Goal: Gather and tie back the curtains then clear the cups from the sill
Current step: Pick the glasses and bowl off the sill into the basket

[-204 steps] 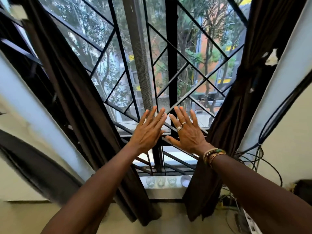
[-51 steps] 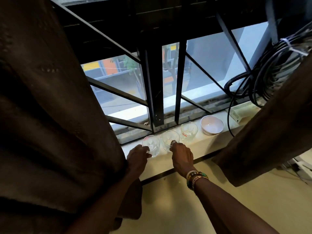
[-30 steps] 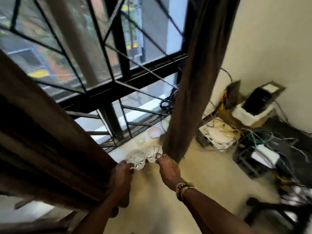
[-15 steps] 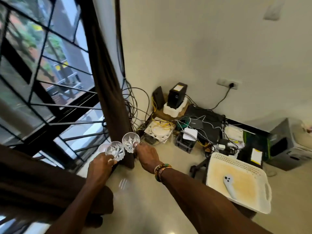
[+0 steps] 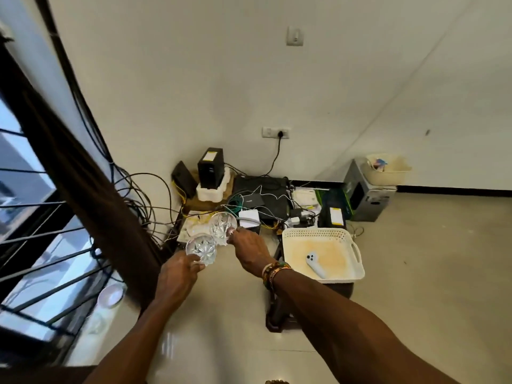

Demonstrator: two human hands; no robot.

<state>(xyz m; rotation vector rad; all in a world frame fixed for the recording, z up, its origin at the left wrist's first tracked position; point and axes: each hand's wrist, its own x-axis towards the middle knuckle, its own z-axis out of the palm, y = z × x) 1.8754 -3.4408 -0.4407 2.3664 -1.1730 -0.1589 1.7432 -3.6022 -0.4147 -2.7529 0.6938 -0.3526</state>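
Observation:
My left hand grips a cut-glass cup and my right hand grips a second cut-glass cup. Both cups are held up side by side, away from the window, in front of me. At the lower left a pale bowl and a blurred clear cup stand on the sill. The dark brown right curtain hangs between the sill and the room.
A white perforated tray holding a white controller sits on a dark stool to the right of my hands. Tangled cables, routers and black boxes crowd the floor by the wall. A grey box with a basket stands farther right.
I lifted two cups off the sill, one in each hand, and turned right from the window toward the room; the tray is now closer and more central.

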